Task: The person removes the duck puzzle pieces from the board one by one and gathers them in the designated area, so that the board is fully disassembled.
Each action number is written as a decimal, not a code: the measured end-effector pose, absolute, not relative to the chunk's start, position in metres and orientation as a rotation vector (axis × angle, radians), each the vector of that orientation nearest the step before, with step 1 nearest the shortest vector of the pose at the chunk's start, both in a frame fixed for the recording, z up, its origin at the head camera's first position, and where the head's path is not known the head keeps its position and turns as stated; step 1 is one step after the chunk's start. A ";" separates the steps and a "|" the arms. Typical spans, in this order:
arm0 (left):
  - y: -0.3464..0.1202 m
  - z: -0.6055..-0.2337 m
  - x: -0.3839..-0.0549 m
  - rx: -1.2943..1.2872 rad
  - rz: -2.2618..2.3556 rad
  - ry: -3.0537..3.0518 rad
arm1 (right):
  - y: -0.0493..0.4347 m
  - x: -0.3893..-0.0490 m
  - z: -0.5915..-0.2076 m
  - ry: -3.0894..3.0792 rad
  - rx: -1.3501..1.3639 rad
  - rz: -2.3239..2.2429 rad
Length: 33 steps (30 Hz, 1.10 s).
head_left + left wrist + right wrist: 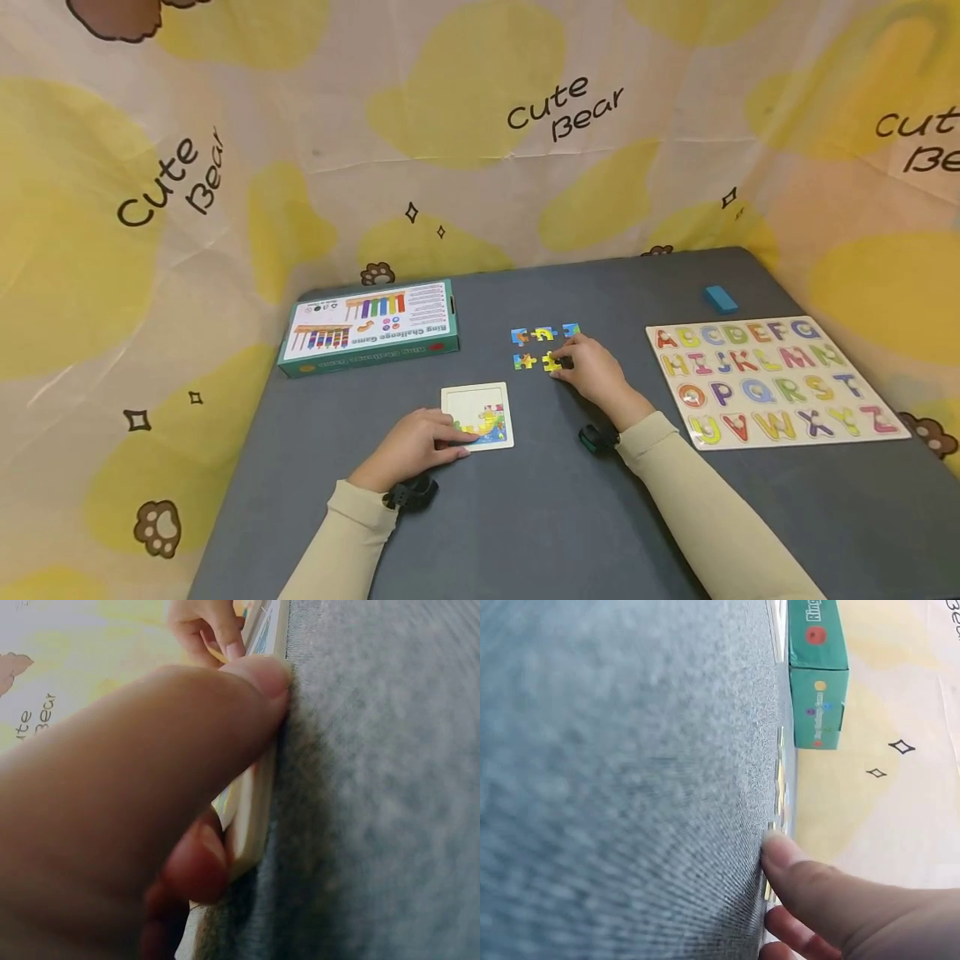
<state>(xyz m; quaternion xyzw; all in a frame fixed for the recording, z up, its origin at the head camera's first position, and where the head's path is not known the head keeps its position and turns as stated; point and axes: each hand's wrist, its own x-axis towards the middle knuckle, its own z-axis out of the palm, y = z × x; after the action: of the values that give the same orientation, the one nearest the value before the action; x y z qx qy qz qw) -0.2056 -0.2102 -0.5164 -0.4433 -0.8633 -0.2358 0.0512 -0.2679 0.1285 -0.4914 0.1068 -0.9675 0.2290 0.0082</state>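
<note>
A small square puzzle tray (474, 397) lies on the table, with a colourful picture partly filled in along its lower and right side. My left hand (415, 446) holds the tray at its near left corner; in the left wrist view the thumb (259, 675) presses along the tray's edge (259, 806). Farther back, my right hand (597, 372) pinches a yellow jigsaw piece (550, 363) at the table surface, its far part hidden by the fingers. Beside it lie several loose pieces, among them an orange-and-yellow piece (524, 362) and a blue-and-yellow piece (543, 333).
A green-and-white Ring Challenge Game box (371, 325) lies at the back left. On the right is an alphabet board (772, 379) with coloured letters, and behind it a blue block (721, 299). A patterned cloth (465, 108) hangs behind the grey table (525, 525).
</note>
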 end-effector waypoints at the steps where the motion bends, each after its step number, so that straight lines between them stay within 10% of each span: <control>1: -0.210 -0.516 -0.205 -1.344 -0.716 -2.627 | 0.128 -0.269 -0.492 -3.014 0.344 0.713; 18: -0.211 -0.515 -0.206 -1.311 -0.724 -2.603 | 0.118 -0.276 -0.485 -2.862 0.435 0.674; 33: -0.211 -0.517 -0.206 -1.223 -0.591 -2.594 | 0.046 -0.226 -0.485 -2.922 1.145 0.685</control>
<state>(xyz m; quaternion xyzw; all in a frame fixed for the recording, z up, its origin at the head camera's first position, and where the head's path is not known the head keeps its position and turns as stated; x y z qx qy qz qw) -0.2056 -0.2112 -0.5175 -0.4152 -0.8809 -0.2005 0.1066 -0.2263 0.0464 -0.4849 0.3561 -0.9091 0.2131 -0.0352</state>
